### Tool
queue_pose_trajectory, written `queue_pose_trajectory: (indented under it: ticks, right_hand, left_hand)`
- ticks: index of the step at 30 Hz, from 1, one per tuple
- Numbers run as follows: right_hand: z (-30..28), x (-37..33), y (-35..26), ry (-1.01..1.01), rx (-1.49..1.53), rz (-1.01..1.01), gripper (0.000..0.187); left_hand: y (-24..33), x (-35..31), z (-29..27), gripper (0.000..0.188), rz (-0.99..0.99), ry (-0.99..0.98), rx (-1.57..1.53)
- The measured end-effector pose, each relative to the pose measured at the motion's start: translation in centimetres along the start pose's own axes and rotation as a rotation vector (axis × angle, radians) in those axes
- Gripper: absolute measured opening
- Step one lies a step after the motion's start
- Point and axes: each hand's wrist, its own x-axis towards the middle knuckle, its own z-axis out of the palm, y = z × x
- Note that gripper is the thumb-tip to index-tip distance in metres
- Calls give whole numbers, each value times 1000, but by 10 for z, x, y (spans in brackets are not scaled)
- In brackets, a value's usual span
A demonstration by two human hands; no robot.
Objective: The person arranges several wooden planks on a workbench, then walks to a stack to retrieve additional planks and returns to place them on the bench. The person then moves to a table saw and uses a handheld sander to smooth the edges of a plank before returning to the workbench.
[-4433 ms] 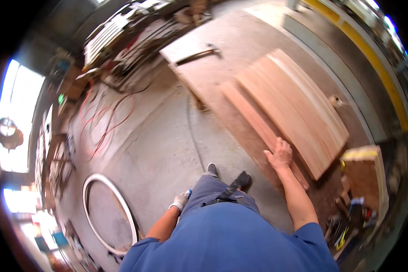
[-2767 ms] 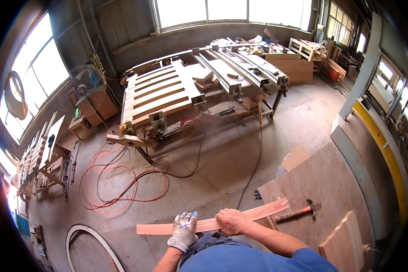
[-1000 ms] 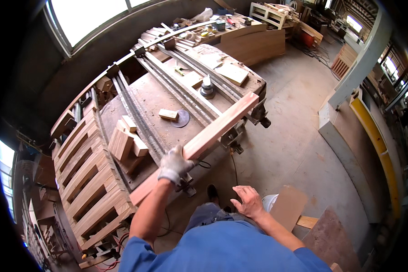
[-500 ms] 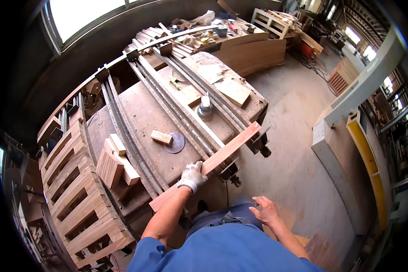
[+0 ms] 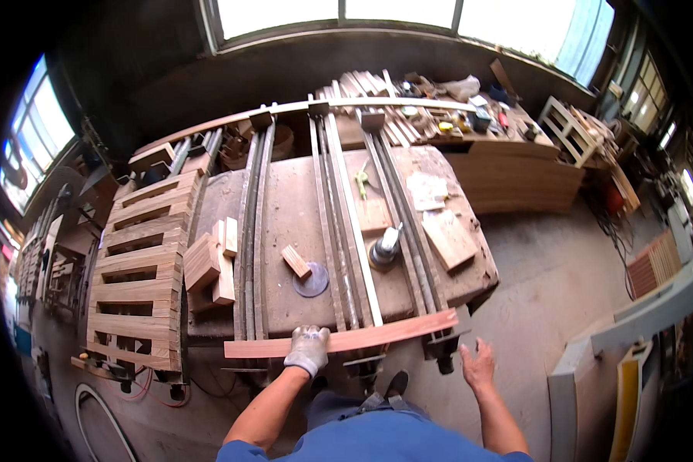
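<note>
My left hand [image 5: 308,349], in a pale work glove, is closed on a long reddish wooden board [image 5: 385,334], left of its middle. The board lies crosswise at the near ends of several long metal bar clamps [image 5: 252,231]. My bare right hand [image 5: 479,365] is open, its fingers apart, just beyond the board's right end and holding nothing. Between the clamps, a small wood block [image 5: 296,262] rests against a round grey disc [image 5: 311,280]. A power tool with a metal body [image 5: 386,246] stands farther right on the worktable [image 5: 292,192].
A slatted wooden frame [image 5: 135,274] and stacked wood blocks [image 5: 202,263] are at the left. A long curved strip [image 5: 408,101] spans the clamps' far ends. Beyond stands a cluttered bench [image 5: 508,173]. Grey and yellow curved pieces [image 5: 631,400] stand at the right; cables trail on the floor.
The view has turned right, with the board now nearly level across it. My left hand keeps hold of the board; my right hand has risen toward the board's right end, fingers spreading.
</note>
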Motion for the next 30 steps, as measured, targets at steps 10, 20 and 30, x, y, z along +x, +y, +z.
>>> queue_pose_trajectory:
  ticks: [10,20,30]
  right_hand:
    - [29,19,20,-468,172,312,75]
    - [80,28,74,-684,712,561,29]
    - [63,28,48,-856,653,611,41]
  left_hand:
    - [28,7,9,24,-175,-35,138]
    - [32,9,16,29,-218,19,-27]
    - [26,-17,3,26,-139,5,-55]
